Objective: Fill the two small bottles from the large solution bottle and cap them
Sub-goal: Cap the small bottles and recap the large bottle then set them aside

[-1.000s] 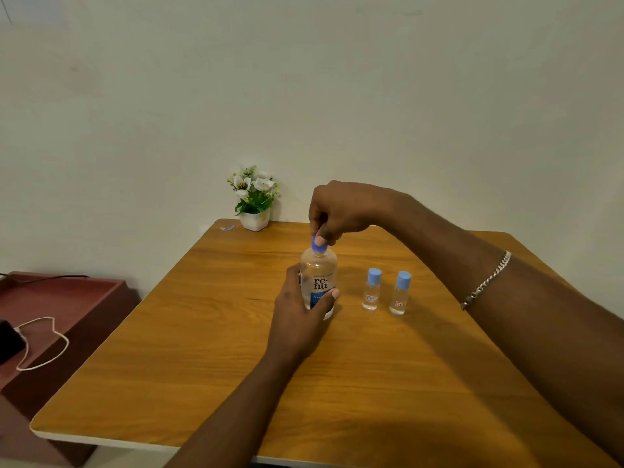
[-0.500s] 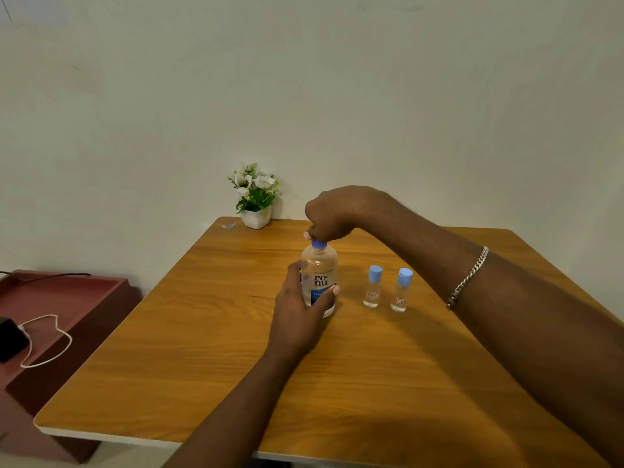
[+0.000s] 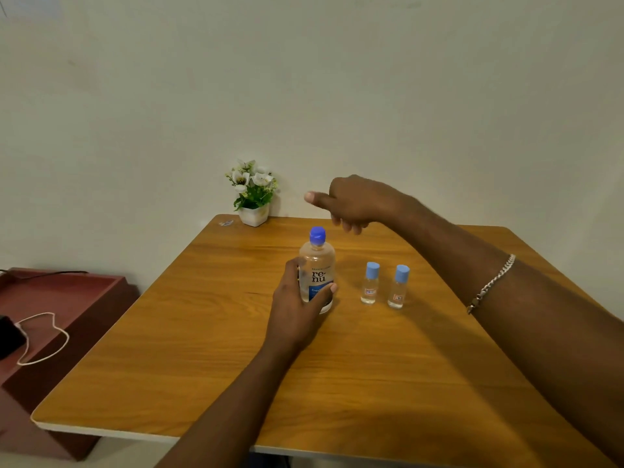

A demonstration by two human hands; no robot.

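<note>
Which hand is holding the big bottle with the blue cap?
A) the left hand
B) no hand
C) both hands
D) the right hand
A: the left hand wraps around the large solution bottle, which stands upright on the table, while the right hand hangs in the air above and beside it, touching nothing.
</note>
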